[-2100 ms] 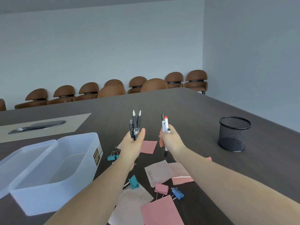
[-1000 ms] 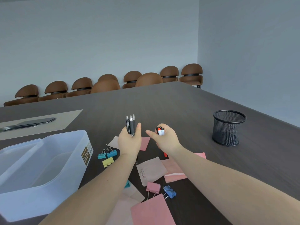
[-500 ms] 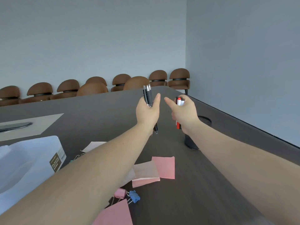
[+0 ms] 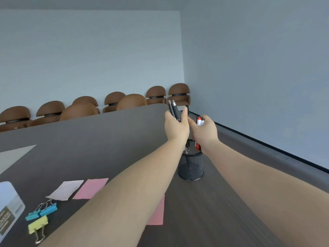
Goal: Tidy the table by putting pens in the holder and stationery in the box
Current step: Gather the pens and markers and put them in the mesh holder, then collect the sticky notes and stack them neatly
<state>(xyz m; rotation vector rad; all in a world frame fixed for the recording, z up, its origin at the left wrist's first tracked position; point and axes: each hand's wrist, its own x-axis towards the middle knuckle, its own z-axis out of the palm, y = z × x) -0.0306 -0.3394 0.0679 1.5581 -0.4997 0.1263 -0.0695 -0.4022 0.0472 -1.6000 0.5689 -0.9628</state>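
My left hand [image 4: 176,127] grips a bunch of black pens [image 4: 174,110], tips up. My right hand [image 4: 204,133] grips red and white pens [image 4: 200,121], tops poking out above the fist. Both hands hover side by side just above the black mesh pen holder [image 4: 191,166], which stands on the dark table. The lower ends of the pens reach down to the holder's rim. A corner of the clear plastic box [image 4: 8,209] shows at the far left edge.
Pink [image 4: 90,188] and white [image 4: 65,189] sticky notes lie on the table left of my arms. Teal binder clips [image 4: 42,210] and a yellow one [image 4: 38,227] sit beside the box. Brown chairs [image 4: 131,102] line the far table edge. The right table edge [image 4: 267,157] runs near the holder.
Both hands travelled right and forward with their pens, from over the sticky notes to just above the pen holder. The view swung right, so the box slid mostly out of frame.
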